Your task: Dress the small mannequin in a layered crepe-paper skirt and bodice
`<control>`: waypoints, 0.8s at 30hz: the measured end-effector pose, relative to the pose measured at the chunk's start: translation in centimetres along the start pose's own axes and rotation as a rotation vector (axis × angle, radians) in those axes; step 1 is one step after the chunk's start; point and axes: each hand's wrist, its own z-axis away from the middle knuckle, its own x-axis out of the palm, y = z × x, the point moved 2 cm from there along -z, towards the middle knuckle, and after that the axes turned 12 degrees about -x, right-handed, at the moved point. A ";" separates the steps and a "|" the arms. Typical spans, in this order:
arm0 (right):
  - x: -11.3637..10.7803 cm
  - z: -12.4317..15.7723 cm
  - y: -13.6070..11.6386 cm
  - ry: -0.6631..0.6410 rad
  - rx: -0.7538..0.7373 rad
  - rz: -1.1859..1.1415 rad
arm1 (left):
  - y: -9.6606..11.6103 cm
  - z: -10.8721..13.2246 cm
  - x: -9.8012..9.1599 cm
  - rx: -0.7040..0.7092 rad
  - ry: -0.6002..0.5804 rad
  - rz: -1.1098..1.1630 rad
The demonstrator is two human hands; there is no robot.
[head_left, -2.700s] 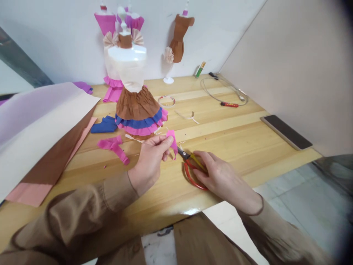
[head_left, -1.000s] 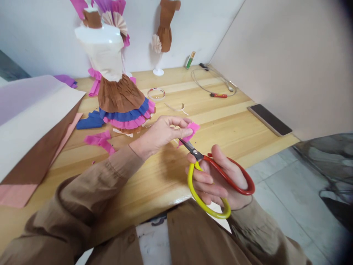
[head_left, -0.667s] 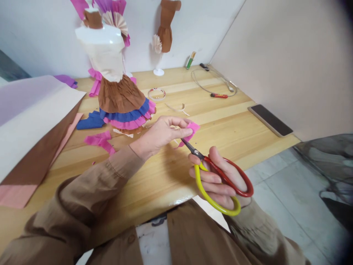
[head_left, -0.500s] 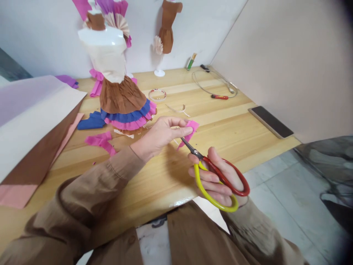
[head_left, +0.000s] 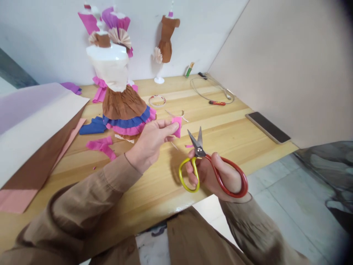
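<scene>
Between the thumb and fingers of my left hand (head_left: pixel 153 141) is a small pink piece of crepe paper (head_left: pixel 178 127), held above the table. My right hand (head_left: pixel 217 173) has its fingers through the handles of a pair of scissors (head_left: pixel 199 147), one handle yellow and the other red. Their blades are spread and point away from me, just right of the pink piece and apart from it. Below the blades a small pink scrap (head_left: pixel 189 146) lies on the wooden table. Behind my left hand stands a white dress form (head_left: pixel 109 66) with a ruffled brown, blue and pink skirt (head_left: pixel 124 105).
Large paper sheets (head_left: pixel 41 125) cover the table's left side, with pink strips (head_left: pixel 102 146) and blue paper (head_left: pixel 93 126) beside them. At the back are a small brown dress (head_left: pixel 167 38), a bracelet (head_left: pixel 157 100), a green bottle (head_left: pixel 189 70) and a cable (head_left: pixel 217 103). A phone (head_left: pixel 268 127) lies right.
The scissor blades have opened and come away from the pink paper. My left hand has moved left with a smaller piece, and a pink scrap now lies on the table.
</scene>
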 end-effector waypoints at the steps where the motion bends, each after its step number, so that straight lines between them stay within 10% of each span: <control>1: 0.0 -0.1 0.0 -0.005 0.009 -0.008 | -0.2 0.1 0.0 -0.034 -0.011 0.013; 9: 0.3 0.7 0.6 -0.007 -0.220 0.215 | -1.9 0.9 0.3 -0.097 0.045 0.247; 15: 0.6 0.0 1.0 0.239 -0.474 0.688 | -2.2 2.0 1.3 -0.068 0.089 0.316; 24: 3.0 -2.9 -0.1 0.385 -0.592 0.531 | -2.2 3.3 1.4 -0.043 0.078 0.233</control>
